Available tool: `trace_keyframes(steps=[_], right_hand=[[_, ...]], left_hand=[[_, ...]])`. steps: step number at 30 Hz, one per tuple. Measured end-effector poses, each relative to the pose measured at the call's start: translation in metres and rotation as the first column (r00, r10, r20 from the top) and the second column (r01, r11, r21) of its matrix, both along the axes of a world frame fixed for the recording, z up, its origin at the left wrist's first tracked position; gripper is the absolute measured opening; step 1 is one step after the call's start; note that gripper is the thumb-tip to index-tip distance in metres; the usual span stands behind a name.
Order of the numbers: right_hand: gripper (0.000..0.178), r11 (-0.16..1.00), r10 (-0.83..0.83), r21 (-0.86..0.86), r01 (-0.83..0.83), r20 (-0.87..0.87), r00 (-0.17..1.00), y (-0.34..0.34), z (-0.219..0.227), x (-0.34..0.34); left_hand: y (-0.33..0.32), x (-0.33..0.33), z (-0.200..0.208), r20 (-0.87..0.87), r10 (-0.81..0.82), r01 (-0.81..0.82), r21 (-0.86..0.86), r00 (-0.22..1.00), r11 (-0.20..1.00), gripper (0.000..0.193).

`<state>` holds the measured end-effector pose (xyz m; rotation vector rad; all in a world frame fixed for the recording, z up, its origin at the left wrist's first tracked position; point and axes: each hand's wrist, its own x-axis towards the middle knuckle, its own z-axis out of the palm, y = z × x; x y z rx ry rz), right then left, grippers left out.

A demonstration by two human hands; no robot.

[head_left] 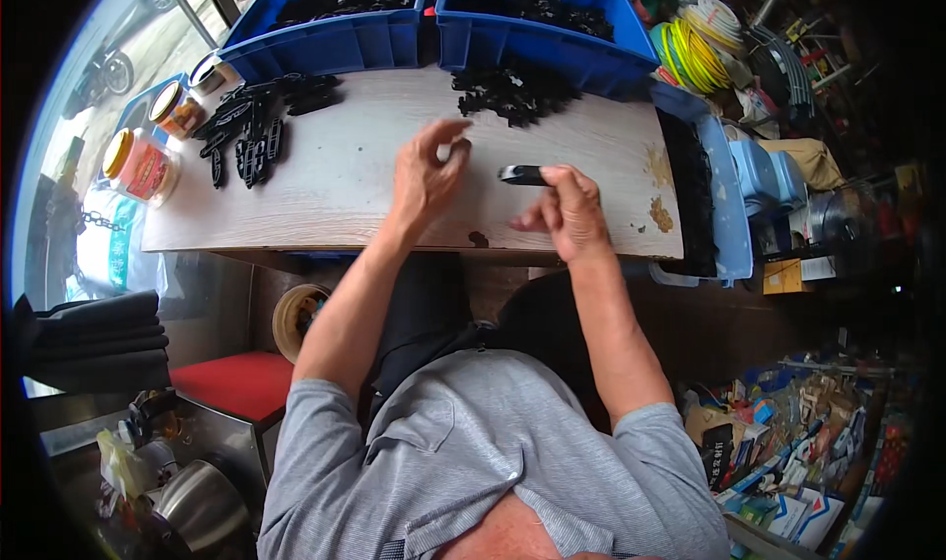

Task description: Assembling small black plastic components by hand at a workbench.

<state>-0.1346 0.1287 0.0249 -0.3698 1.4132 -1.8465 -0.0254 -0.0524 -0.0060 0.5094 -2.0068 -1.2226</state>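
My right hand (570,205) is above the right half of the pale wooden table (335,190). Between its thumb and fingers it grips a dark, elongated plastic piece (525,175) with a whitish left end. My left hand (426,174) hovers a little to the left of that piece, fingers bent and apart, with nothing visible in them. Beyond both hands lies a heap of small black parts (514,95). Farther left, long black plastic pieces with oval outlines (252,146) are spread in a loose group.
Two blue bins (330,45) (552,52) of black parts stand along the table's far edge. Lidded jars (143,171) line the left side. A light-blue tub (731,235) with black parts adjoins the right edge. Yellow hose coils (690,57) lie beyond.
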Motion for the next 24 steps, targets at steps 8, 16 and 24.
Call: trace_keyframes(steps=[8,16,24], right_hand=[[0.039,0.82,-0.571,0.058,0.57,0.005,0.821,0.06,0.01,-0.103],[0.039,0.785,-0.599,0.191,0.589,-0.005,0.801,0.064,-0.001,-0.101],[0.027,0.986,-0.125,0.1,0.132,-0.073,0.989,0.003,-0.013,-0.036]], left_hand=[[-0.08,-0.034,-0.001,0.285,0.141,0.129,-0.75,0.948,0.649,0.028],[-0.073,-0.033,-0.006,0.298,0.088,0.183,-0.766,0.95,0.616,0.011],[-0.024,-0.011,-0.002,0.004,-0.127,0.125,0.146,0.992,0.981,0.005]])
